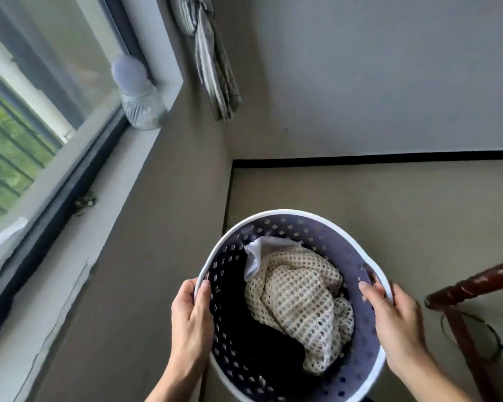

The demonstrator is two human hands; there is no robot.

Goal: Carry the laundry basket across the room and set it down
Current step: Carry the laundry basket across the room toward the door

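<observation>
A round laundry basket (308, 227), dark purple with diamond holes and a white rim, fills the lower middle of the head view. Inside lie a cream open-knit garment (299, 306), a white cloth (257, 256) and something dark. My left hand (190, 317) grips the left rim, thumb inside. On the right rim my right hand (395, 320) holds near the handle cut-out, fingers curled over the edge. The basket is in a room corner; whether it touches the floor I cannot tell.
A window with a wide sill (79, 227) runs along the left, a clear jar with a pale lid (141, 103) on it. A tied grey curtain (212, 65) hangs in the corner. A dark red wooden furniture frame (474, 288) and a thin cable (494, 340) lie at the right. Beige floor with black skirting lies ahead.
</observation>
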